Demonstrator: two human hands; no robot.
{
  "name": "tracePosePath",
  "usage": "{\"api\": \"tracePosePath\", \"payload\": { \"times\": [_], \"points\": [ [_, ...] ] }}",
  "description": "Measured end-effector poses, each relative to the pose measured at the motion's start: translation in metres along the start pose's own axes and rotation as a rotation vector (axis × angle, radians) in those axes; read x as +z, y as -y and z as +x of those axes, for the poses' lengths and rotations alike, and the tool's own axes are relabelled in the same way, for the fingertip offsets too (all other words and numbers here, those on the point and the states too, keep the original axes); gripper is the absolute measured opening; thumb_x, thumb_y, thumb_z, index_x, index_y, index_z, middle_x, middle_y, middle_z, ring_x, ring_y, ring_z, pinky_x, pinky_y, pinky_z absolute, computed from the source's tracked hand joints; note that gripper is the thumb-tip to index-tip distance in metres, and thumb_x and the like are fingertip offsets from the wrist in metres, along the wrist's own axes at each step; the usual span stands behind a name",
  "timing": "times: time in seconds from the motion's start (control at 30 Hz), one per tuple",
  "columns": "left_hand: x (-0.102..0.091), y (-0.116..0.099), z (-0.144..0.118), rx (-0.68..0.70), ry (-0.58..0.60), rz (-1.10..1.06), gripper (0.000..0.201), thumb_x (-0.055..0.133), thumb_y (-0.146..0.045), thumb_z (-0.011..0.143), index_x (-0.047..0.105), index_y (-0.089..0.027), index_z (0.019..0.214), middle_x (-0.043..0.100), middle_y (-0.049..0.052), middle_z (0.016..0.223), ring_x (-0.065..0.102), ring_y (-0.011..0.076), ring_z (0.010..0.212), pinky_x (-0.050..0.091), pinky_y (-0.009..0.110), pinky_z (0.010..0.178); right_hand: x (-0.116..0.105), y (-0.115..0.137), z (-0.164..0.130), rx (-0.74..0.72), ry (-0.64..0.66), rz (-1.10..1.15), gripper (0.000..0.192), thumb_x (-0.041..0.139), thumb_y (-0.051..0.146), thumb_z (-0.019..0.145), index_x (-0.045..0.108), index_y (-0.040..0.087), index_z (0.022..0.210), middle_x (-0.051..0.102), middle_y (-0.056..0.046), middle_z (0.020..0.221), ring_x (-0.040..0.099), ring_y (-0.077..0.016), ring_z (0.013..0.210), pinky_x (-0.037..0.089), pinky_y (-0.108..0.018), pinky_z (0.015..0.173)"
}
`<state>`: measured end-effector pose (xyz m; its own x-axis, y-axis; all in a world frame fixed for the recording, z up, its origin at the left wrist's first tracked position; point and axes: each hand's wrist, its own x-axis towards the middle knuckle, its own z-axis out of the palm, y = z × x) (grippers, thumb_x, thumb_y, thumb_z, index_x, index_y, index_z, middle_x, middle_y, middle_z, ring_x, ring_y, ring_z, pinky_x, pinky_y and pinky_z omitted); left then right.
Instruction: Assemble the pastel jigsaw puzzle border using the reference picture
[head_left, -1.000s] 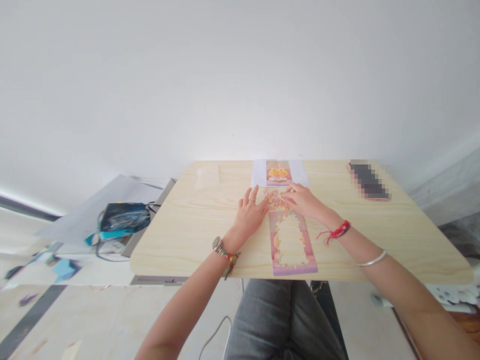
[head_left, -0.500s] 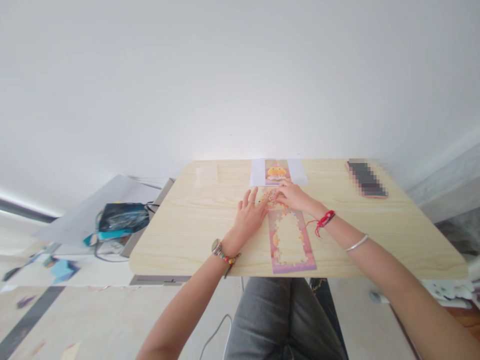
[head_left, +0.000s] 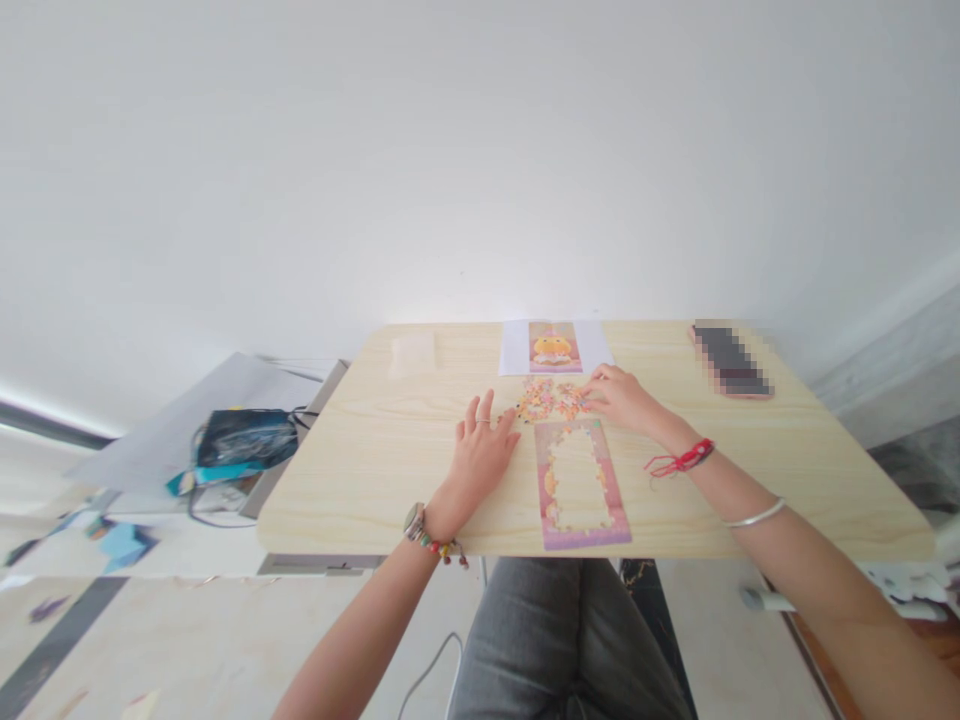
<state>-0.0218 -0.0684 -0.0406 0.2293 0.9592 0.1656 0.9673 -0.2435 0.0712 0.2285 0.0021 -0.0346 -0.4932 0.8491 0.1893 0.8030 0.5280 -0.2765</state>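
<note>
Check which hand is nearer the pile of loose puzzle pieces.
Right. The right hand has its fingertips at the right edge of the pile of loose puzzle pieces. The left hand rests flat on the table, nearer the person and left of the pile.

The pixel-blurred dark slab [head_left: 730, 359] on the table's far right may be a phone.

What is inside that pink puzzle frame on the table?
The pink puzzle frame shows only a bare pale middle. Loose pieces lie beyond it, some hidden under the right hand.
</note>
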Motion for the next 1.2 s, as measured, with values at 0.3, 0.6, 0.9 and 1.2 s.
{"api": "tracePosePath", "payload": {
  "times": [0.3,0.6,0.9,1.2],
  "points": [
    [0.001,0.002,-0.016,-0.056,-0.008,0.052,0.040,0.044,-0.033,0.088,0.046,-0.023,0.127,0.029,0.015,0.143,0.027,0.0345,0.130,0.040,0.051,0.094,0.002,0.006,-0.010,-0.082,-0.009,-0.114,0.024,0.051,0.020,0.085,0.066,0.025,0.103,0.054,-0.008,0.095,0.050,-0.0185,0.085,0.035,-0.031,0.075],
    [0.004,-0.002,0.012,0.002,-0.027,-0.004,0.040,0.038,-0.034,0.090,0.043,-0.027,0.130,0.027,0.015,0.143,0.024,0.0345,0.131,0.039,0.052,0.094,-0.002,0.010,-0.011,-0.095,-0.031,-0.128,0.025,0.046,0.017,0.086,0.066,0.024,0.100,0.056,-0.008,0.097,0.049,-0.0205,0.089,0.034,-0.033,0.077],
    [0.002,-0.007,0.038,0.148,0.007,-0.037,0.036,0.037,-0.035,0.091,0.045,-0.033,0.126,0.028,0.013,0.143,0.024,0.0340,0.131,0.037,0.054,0.093,0.003,0.031,0.009,-0.144,0.064,-0.167,0.032,0.045,0.012,0.085,0.064,0.027,0.106,0.055,-0.009,0.100,0.045,-0.0245,0.100,0.033,-0.034,0.078],
    [-0.001,-0.007,0.037,0.110,0.010,-0.045,0.039,0.037,-0.037,0.091,0.042,-0.033,0.129,0.028,0.013,0.143,0.024,0.0340,0.131,0.037,0.053,0.094,0.001,0.034,0.014,-0.097,0.017,-0.104,0.022,0.044,0.018,0.087,0.067,0.018,0.083,0.055,-0.009,0.099,0.046,-0.0219,0.097,0.034,-0.034,0.079]
  ]
}}
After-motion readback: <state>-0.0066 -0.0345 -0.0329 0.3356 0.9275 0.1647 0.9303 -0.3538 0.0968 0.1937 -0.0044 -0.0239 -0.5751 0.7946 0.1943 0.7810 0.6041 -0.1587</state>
